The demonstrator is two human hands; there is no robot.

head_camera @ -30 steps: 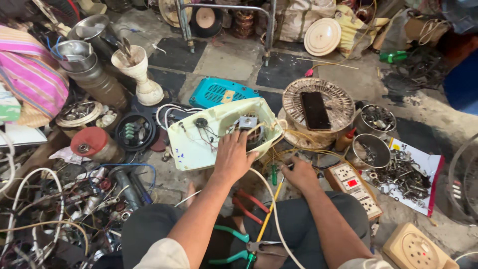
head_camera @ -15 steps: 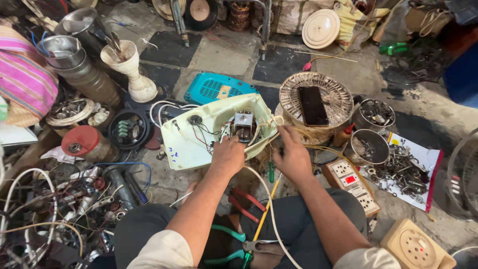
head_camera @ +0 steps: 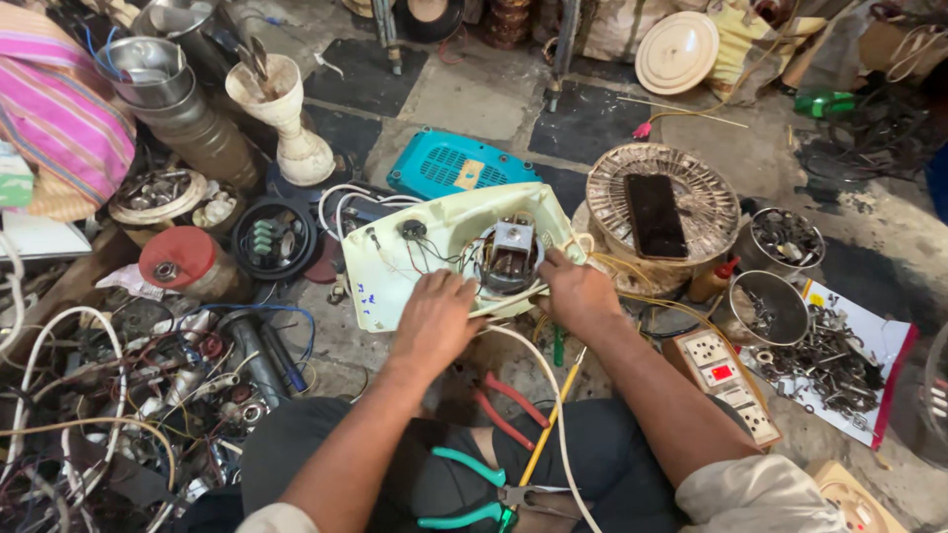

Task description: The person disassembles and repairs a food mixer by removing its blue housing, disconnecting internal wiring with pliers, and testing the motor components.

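Both hands rest on the cream casing (head_camera: 415, 262): left hand (head_camera: 434, 316) flat, right hand (head_camera: 578, 291) pinching beside the motor (head_camera: 509, 255); thin wires could snap.

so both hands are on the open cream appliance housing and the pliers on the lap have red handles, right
Not quite. In the head view both hands, left hand and right hand, are on the cream housing, but the pliers on the lap have green handles.

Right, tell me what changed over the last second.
The right hand moved up from the wires below onto the cream appliance housing, beside the motor. The left hand stayed on the housing's near edge. Pliers stayed on the lap.
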